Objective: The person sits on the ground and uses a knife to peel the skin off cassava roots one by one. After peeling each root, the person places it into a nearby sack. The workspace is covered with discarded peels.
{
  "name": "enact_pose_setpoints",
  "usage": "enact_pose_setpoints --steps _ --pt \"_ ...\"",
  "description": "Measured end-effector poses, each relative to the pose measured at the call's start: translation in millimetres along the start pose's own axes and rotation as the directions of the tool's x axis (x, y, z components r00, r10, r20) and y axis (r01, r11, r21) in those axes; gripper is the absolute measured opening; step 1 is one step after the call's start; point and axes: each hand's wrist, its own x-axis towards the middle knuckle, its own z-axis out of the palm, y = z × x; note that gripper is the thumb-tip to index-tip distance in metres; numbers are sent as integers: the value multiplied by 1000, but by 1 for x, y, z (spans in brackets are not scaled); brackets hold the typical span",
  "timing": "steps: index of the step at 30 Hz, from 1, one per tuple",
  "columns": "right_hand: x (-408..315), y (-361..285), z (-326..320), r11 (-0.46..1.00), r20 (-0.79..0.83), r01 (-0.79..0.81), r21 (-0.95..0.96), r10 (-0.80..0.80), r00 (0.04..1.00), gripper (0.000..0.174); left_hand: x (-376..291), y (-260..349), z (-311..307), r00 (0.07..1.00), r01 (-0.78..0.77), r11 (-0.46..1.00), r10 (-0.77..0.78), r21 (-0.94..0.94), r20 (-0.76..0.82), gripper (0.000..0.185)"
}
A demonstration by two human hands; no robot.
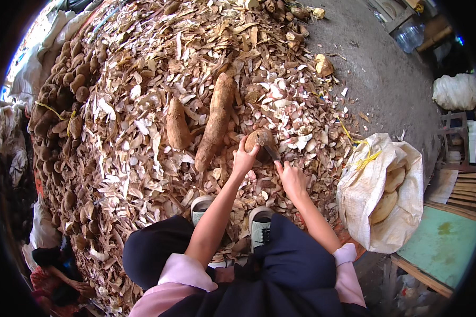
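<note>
My left hand (245,155) grips a brown, unpeeled tuber (261,138) just ahead of my feet. In my right hand (292,178) is a knife, its dark blade (271,152) against the tuber's near right side. The blade's edge is partly hidden by the tuber. Left of my hands, a long cassava-like root (218,119) lies on the peelings, with a shorter tapered root (177,125) beside it. Pale, pinkish fresh peel pieces (291,115) are scattered beyond the tuber.
Dry peelings (142,79) cover the ground. Small brown tubers (63,119) are heaped along the left. At right stands a white woven sack (357,198) holding peeled tubers (384,206), near a green board (440,237). Another person (59,277) sits at lower left.
</note>
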Motion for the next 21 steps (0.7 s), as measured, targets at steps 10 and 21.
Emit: enact_pose_setpoints --steps 10,21 --pt "55 -15 15 983 -36 141 118 -137 990 61 -19 18 5 996 5 998 1 70 -84 69" --pt "10 -5 9 978 -35 142 152 -138 990 38 -25 41 -3 1000 13 922 -7 387 -15 67"
